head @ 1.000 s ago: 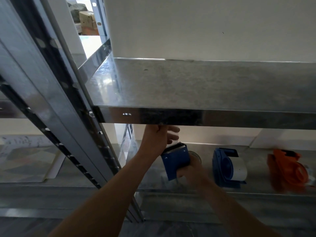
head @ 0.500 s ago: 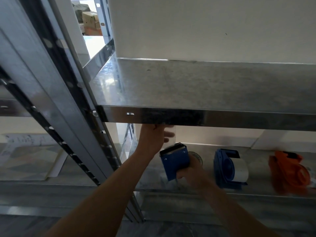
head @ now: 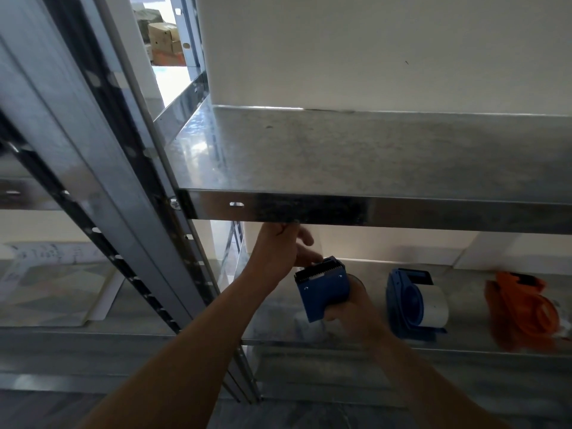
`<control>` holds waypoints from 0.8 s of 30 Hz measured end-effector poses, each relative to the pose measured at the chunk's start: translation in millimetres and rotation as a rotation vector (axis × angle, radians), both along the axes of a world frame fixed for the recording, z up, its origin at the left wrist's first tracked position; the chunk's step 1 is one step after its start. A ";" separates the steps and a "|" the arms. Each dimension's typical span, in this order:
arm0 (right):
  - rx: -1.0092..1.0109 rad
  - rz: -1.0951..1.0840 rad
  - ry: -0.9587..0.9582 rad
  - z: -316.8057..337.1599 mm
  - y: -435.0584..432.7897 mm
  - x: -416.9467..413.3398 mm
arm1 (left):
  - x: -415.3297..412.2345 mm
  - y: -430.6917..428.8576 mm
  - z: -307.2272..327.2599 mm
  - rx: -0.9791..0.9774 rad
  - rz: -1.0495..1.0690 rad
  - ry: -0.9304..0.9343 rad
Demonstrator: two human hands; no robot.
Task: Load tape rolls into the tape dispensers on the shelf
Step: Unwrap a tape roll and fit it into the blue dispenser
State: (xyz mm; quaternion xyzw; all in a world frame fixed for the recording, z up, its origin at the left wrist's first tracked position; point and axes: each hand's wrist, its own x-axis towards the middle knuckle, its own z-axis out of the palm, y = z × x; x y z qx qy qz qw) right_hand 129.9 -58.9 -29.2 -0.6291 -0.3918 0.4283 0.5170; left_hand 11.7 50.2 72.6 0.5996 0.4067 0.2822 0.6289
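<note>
- Two hands meet on a blue dispenser (head: 322, 289) held above the lower shelf (head: 272, 308): the right hand (head: 346, 308) grips its body, and the left hand (head: 284, 252) touches its toothed end, pinch unclear.
- Further right on that shelf rest a second blue dispenser (head: 405, 301) with a white roll (head: 435, 301), then an orange dispenser (head: 520, 311).

You have three tape dispensers in view: the first blue dispenser (head: 322, 292) at lower centre, the second blue dispenser (head: 405, 305) just right of it, and the orange dispenser (head: 520, 311) at lower right. One white tape roll (head: 435, 305) shows. Count two shelves, the upper shelf (head: 371, 156) and the lower shelf (head: 272, 314), and two hands, your left hand (head: 278, 252) and right hand (head: 349, 308). At least two cardboard boxes (head: 162, 38) sit at upper left.
</note>
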 end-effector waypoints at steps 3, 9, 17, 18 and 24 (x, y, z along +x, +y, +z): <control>0.002 -0.015 0.045 2.4 -1.1 -0.8 | -1.7 -0.8 -0.8 -0.015 -0.013 -0.054; -0.011 0.014 0.033 9.6 -3.1 -7.4 | -2.6 0.7 -0.8 -0.072 0.017 -0.119; -0.020 0.013 0.058 9.2 -1.2 -11.5 | 0.6 -0.2 12.4 0.034 0.029 0.026; -0.015 -0.004 0.064 8.9 -1.6 -11.5 | 0.6 0.3 12.9 0.078 0.040 0.035; -0.011 -0.008 0.062 9.3 -6.2 -9.1 | -2.1 -1.4 12.6 0.086 0.073 0.011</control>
